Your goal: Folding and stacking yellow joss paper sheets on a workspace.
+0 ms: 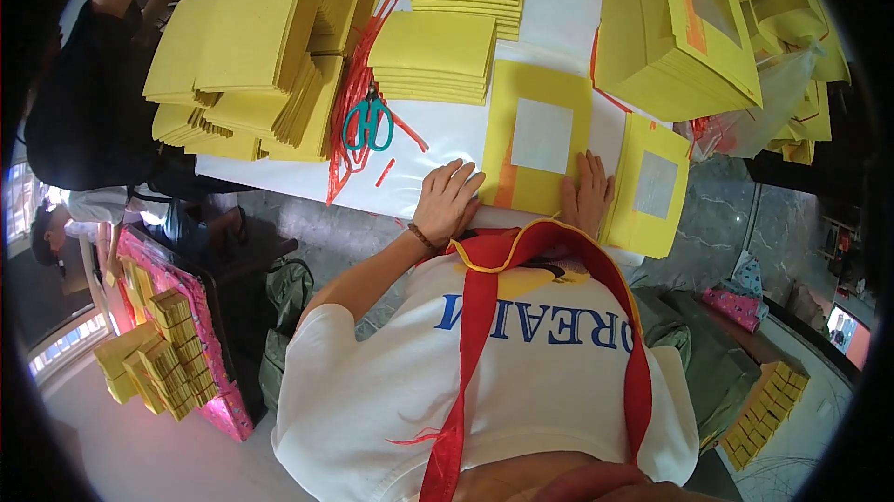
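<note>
Table [438, 139] is buried in yellow stacks [251, 46] from where I'm watching. One yellow sheet [538, 134] with a silver square lies flat near its front edge. Left hand [447, 201] lies open on the sheet's left edge, right hand [587, 193] flat at its lower right corner, gripping nothing. Green scissors [370, 123] sit just left.

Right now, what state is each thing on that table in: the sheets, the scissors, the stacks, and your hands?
Left hand: flat, fingers spread, on the yellow sheet's edge.
Right hand: flat, pressing the same sheet.
Yellow sheet: lying flat, silver square facing up.
Scissors: closed, lying on red strips.
Yellow stacks: piled, untouched.
</note>
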Available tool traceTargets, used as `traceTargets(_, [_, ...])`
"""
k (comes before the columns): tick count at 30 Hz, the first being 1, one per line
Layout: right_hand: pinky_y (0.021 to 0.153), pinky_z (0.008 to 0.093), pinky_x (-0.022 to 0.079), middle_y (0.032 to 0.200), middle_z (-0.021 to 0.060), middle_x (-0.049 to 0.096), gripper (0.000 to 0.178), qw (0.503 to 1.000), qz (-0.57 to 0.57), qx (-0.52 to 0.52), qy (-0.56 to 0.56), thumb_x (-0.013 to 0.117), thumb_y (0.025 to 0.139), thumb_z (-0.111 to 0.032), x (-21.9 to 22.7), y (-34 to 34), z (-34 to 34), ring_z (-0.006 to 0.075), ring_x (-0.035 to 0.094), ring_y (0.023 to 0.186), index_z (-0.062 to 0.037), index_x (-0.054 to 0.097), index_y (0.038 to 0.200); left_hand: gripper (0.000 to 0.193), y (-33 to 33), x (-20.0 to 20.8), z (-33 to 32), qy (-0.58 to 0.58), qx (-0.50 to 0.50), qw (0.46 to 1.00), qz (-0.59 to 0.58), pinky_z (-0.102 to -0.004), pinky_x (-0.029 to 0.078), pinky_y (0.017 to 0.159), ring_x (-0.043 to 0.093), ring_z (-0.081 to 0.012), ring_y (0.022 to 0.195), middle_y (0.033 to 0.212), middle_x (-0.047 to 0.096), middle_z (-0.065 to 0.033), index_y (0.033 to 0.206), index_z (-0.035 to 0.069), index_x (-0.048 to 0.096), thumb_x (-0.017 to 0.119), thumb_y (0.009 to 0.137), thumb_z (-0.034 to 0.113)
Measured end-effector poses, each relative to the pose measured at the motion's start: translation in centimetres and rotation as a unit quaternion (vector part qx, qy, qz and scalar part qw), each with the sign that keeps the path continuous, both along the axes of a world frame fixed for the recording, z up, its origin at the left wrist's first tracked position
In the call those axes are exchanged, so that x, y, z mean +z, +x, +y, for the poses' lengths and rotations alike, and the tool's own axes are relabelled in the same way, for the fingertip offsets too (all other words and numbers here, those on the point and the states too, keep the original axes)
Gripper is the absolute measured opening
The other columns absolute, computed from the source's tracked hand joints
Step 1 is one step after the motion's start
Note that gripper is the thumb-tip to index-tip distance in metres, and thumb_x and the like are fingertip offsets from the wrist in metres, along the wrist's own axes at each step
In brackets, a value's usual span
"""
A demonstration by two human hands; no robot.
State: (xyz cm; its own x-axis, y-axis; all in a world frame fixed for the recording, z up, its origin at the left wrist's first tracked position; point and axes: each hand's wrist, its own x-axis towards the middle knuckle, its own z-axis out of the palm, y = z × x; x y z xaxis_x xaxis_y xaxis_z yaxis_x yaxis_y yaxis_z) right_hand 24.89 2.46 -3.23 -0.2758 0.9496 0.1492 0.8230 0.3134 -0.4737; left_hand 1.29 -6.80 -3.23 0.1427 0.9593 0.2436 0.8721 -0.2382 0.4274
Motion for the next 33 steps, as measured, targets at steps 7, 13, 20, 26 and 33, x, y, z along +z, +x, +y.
traceTargets(7, [0.106,0.0461,0.009,0.133,0.011,0.039,0.046,1.0,-0.005,0.003,-0.006,0.048,0.086,-0.027,0.0,0.2,0.2,0.0263,0.029,0.128,-0.0066,0.042,0.126,0.052,0.3,1.0,0.2,-0.018,-0.009,1.0,0.022,-0.0426,0.031,0.095,0.039,-0.0283,0.115,0.121,0.047,-0.0091,0.121,0.008,0.045,0.063,0.072,0.015])
traceTargets(13, [0.106,0.0463,0.009,0.132,0.0123,0.039,0.046,1.0,0.009,0.012,0.002,0.048,0.085,-0.027,0.0,0.2,0.2,0.0269,0.029,0.128,-0.0056,0.042,0.125,0.052,0.4,1.3,0.2,-0.02,-0.004,1.0,0.022,-0.0429,0.03,0.093,0.039,-0.0285,0.116,0.123,0.047,-0.0079,0.121,0.009,0.045,0.061,0.072,0.013])
traceTargets(20, [0.105,0.0468,0.009,0.131,0.0132,0.04,0.044,1.0,0.008,0.01,0.006,0.048,0.085,-0.026,0.0,0.2,0.0,0.0273,0.029,0.127,-0.0059,0.043,0.124,0.047,0.5,0.9,0.3,0.012,-0.002,0.999,0.044,-0.0423,0.032,0.091,0.041,-0.0282,0.114,0.12,0.051,-0.0071,0.119,0.009,0.048,0.059,0.073,0.009])
traceTargets(26, [0.105,0.0474,0.01,0.131,0.0133,0.04,0.042,1.0,0.004,0.013,0.009,0.049,0.085,-0.025,0.0,0.2,0.1,0.0277,0.029,0.127,-0.0063,0.045,0.122,0.041,0.4,0.7,0.2,0.026,-0.006,0.998,0.06,-0.043,0.033,0.091,0.043,-0.0286,0.112,0.12,0.05,-0.0069,0.116,0.008,0.05,0.057,0.075,0.01])
traceTargets(33, [0.105,0.0472,0.011,0.131,0.0138,0.04,0.04,1.0,0.002,0.016,0.008,0.048,0.085,-0.025,0.4,0.1,0.2,0.0281,0.03,0.126,-0.0083,0.047,0.122,0.039,0.4,0.6,0.5,0.026,-0.003,0.997,0.067,-0.0426,0.033,0.091,0.042,-0.0284,0.112,0.12,0.051,-0.007,0.115,0.009,0.051,0.056,0.076,0.011])
